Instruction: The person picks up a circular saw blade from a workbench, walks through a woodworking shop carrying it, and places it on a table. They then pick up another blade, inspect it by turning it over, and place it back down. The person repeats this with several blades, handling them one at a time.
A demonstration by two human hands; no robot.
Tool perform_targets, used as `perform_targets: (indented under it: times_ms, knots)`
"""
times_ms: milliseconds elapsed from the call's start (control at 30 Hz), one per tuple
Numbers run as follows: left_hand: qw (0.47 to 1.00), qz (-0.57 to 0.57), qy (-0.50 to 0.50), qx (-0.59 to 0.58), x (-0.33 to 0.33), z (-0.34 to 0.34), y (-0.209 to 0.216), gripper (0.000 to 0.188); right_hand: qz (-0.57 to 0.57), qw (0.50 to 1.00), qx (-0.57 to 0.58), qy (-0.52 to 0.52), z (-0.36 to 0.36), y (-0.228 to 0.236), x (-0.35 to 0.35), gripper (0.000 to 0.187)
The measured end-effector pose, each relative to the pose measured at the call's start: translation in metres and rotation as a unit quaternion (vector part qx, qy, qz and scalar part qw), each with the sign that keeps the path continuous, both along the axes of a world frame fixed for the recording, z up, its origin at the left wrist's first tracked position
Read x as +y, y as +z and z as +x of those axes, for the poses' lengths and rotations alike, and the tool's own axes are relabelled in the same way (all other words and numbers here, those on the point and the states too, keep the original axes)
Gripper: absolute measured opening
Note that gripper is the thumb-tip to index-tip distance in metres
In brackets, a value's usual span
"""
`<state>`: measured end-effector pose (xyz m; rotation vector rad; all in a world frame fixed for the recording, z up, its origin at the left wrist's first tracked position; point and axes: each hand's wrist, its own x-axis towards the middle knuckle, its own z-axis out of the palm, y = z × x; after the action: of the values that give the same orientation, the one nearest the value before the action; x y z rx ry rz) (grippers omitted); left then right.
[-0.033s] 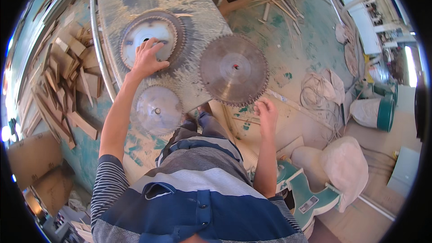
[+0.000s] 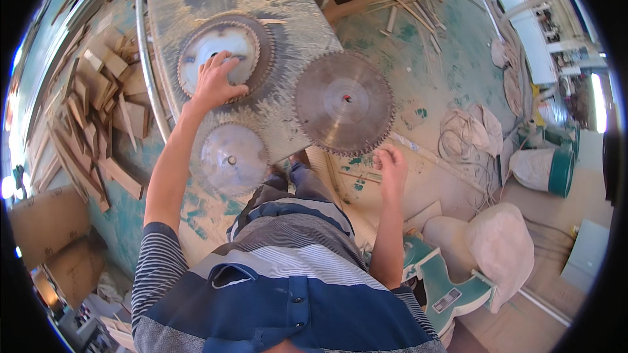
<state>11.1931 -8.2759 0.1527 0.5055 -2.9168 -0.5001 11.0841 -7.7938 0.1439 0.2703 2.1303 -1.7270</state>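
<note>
My left hand (image 2: 217, 83) lies over a shiny round saw blade (image 2: 208, 42), its fingers spread across the metal and its thumb out to the side. Beneath that blade a larger, darker saw blade (image 2: 265, 52) shows along the right. A big brown-grey saw blade (image 2: 330, 114) rests at the table's right corner, partly past the edge. Just off its lower right teeth is my right hand (image 2: 391, 165), fingers curled in; whatever they may hold is hidden. Nearer me, a smaller silvery saw blade (image 2: 243, 160) sits at the table's front left.
Sawdust covers the worn table (image 2: 252, 0). A heap of wood offcuts (image 2: 101, 108) lies on the floor at left, beside a metal pipe (image 2: 144, 46). To the right are a cloth bundle with cable (image 2: 466, 127), a green-and-white drum (image 2: 546, 168) and a green machine (image 2: 451, 284) with a pale bag.
The whole view has shifted slightly. Both hands and the blades keep nearly the same places relative to each other.
</note>
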Motion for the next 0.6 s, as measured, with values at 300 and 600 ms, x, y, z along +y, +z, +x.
perform_targets:
  times_ms: [300, 600]
  knots:
    - [0.982, -0.008, 0.171, 0.073, -0.091, 0.062, 0.055, 0.077, 0.005, 0.999, 0.017, -0.045, -0.009, -0.003, 0.038, 0.019]
    - [0.959, 0.012, 0.278, 0.059, -0.084, 0.162, 0.031, 0.074, 0.017, 1.000, 0.003, 0.010, -0.018, -0.005, 0.013, 0.019]
